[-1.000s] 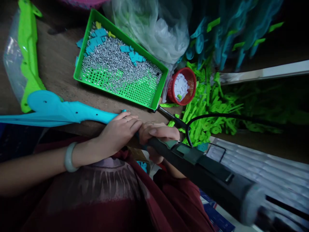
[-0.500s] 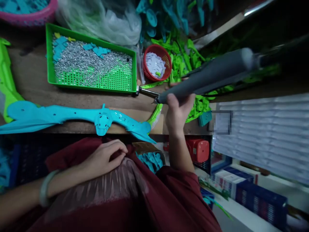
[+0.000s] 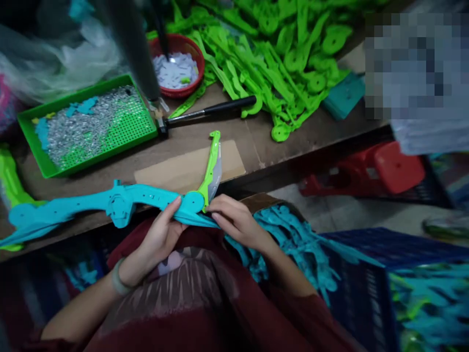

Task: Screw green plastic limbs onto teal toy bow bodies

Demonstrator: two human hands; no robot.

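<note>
A long blue plastic bow-shaped piece [image 3: 146, 193] lies along the table's front edge, its right end jutting over it. My left hand [image 3: 163, 239] grips that right end, thumb on top and fingers underneath. From the round blue joint, a lime-green plastic arm [image 3: 210, 171] with a grey strip along one side stands up. My right hand [image 3: 238, 222] is closed, its fingertips pinched at the green arm's lower end beside the blue tip. At the far left, another lime-green arm [image 3: 10, 178] meets the blue piece. Above the tray hangs a grey power screwdriver [image 3: 134, 49], blurred.
A green tray [image 3: 46, 166] holds many small metal screws and some blue bits. Beside it are a hammer [image 3: 212, 108] and a red basket [image 3: 200, 63] of small white pieces. Lime-green parts [image 3: 278, 63] are heaped behind. Below right, blue parts [image 3: 289, 239] fill a box; a red stool [image 3: 399, 168] stands farther off.
My right hand has let go of the grey screwdriver, which now hangs farther left, and has come down to the green arm. My left hand has left my lap and gripped the blue piece.
</note>
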